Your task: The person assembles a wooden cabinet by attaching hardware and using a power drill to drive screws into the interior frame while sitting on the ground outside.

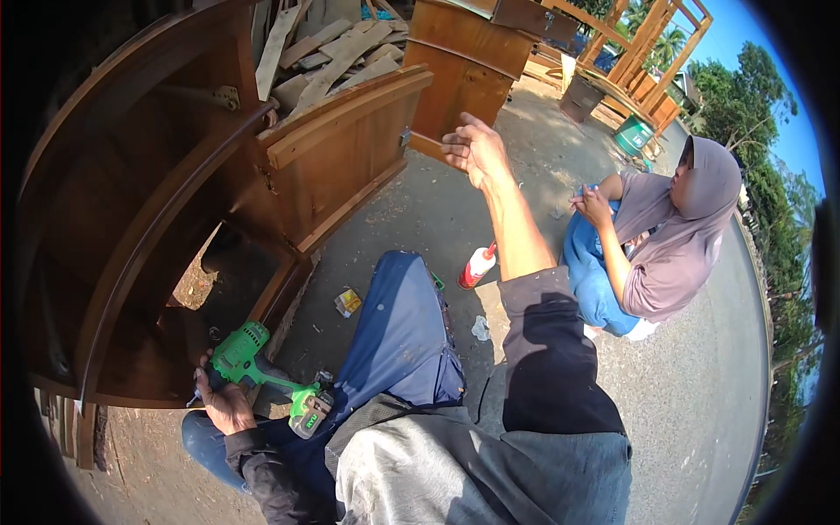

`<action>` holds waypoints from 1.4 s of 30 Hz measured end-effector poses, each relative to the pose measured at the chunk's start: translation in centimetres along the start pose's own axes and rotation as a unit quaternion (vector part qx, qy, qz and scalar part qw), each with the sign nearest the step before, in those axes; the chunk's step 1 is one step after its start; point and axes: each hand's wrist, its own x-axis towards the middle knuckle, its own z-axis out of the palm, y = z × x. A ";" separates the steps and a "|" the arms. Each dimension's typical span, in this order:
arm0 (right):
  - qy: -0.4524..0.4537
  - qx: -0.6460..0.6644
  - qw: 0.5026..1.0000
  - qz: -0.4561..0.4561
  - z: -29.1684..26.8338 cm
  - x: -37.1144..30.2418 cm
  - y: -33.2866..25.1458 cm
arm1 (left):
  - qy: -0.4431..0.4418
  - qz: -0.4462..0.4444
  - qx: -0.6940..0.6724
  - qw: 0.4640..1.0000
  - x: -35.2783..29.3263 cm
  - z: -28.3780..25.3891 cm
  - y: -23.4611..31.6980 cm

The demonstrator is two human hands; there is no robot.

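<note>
The green cordless drill point(262, 372) lies low at the lower left, just in front of the open wooden cabinet point(131, 219), its nose toward the cabinet's dark inside and its battery end resting against the person's blue-trousered knee point(402, 332). The left hand point(223, 398) is wrapped around the drill's grip, fingers closed on it. The right hand point(472, 149) is lifted well away, up in the air over the concrete ground point(700, 394), fingers loosely spread and holding nothing. The cabinet's door point(346, 149) stands open beside the raised arm. On the ground between the knee and the forearm stands a white bottle with a red cap point(477, 265), and a small yellow packet point(347, 302) lies near the cabinet's foot. Another person point(665, 236) in a mauve headscarf sits to the right, hands together. More wooden furniture point(464, 52) and planks point(332, 52) stand behind.
</note>
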 end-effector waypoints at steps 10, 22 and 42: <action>-0.470 0.214 0.747 0.419 21.8 -18.0 18.9 | -0.001 0.039 -0.119 0.992 0.3 3.7 -0.6; -0.517 0.213 0.684 0.468 28.1 -22.2 23.2 | 0.083 0.104 -0.069 0.989 2.5 2.0 -0.9; -0.559 0.158 0.675 0.455 34.2 -19.5 26.2 | 0.171 0.175 0.017 0.970 4.7 0.5 1.7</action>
